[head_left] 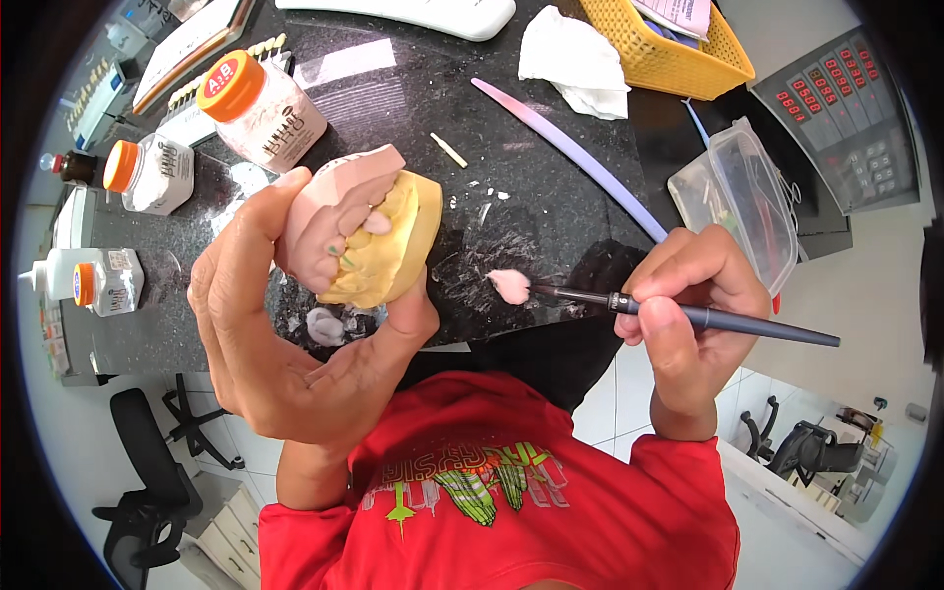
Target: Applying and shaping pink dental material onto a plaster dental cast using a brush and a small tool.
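Observation:
My left hand (285, 334) grips a dental model (408, 241) between thumb and fingers, above the dark bench. One half of the model is pink, the other yellow, and the tooth rows face each other. Small green marks show on it. In my right hand (693, 305) is a slim dark brush (747, 324), pinched like a pen and pointing left. Its tip is at a small mound of pale pink paste (509, 286) on the bench; whether it touches is hard to tell. A grey-white lump (324, 326) lies under the left hand.
Orange-lidded powder jars (265, 113) stand at the left, beside a white bottle (59, 280). A curved lilac strip (580, 157), crumpled tissue (575, 64), yellow basket (678, 59) and clear plastic box (752, 197) lie beyond my right hand. A panel with red digits (836, 108) stands far right.

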The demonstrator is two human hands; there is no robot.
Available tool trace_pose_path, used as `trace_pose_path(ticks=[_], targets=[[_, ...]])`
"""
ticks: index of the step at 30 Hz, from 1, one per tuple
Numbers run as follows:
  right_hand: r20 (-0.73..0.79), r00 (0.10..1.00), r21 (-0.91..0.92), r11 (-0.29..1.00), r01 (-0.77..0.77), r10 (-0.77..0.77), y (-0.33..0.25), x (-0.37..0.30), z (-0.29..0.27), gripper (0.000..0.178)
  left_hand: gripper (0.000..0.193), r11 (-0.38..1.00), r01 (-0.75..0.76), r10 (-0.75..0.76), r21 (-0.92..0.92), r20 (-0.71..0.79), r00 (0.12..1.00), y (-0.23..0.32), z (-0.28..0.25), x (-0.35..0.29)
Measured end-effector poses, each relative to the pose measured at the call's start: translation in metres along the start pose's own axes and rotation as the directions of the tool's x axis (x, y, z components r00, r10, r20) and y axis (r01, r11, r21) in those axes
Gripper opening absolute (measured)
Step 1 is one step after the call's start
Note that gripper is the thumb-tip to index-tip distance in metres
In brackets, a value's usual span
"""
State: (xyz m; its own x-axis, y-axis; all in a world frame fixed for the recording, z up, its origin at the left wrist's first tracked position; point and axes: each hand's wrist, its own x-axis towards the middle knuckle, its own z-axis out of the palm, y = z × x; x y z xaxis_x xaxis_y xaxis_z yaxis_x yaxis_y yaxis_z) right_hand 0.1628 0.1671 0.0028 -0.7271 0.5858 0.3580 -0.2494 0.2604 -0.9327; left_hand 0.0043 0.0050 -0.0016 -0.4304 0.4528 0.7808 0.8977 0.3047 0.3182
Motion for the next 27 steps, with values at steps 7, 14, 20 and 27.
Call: trace_pose_path(ticks=[7,14,20,27], targets=[[-0.032,0.999,0.008,1.000,-0.003,0.003,-0.0009,-0.0029,-0.0013,0.007,0.072,1.000,0.007,-0.007,0.011,0.002,1.000,0.0017,-0.0005,-0.0018],[-0.024,1.000,-0.047,0.999,0.003,-0.004,0.0011,-0.0019,-0.0002,0.007,0.072,1.000,0.008,-0.008,0.013,0.010,1.000,0.0015,0.0006,-0.0016],[-0.028,0.999,-0.051,0.999,0.017,-0.018,0.0021,0.0005,0.0009,0.007,0.071,1.000,0.007,-0.007,0.012,0.022,1.000,0.0002,-0.0001,-0.0003],[-0.053,0.990,0.009,0.991,0.133,-0.132,0.0027,-0.0017,0.0044,0.010,0.067,0.998,-0.034,0.033,0.044,0.026,0.999,-0.0012,-0.0044,0.0008]])
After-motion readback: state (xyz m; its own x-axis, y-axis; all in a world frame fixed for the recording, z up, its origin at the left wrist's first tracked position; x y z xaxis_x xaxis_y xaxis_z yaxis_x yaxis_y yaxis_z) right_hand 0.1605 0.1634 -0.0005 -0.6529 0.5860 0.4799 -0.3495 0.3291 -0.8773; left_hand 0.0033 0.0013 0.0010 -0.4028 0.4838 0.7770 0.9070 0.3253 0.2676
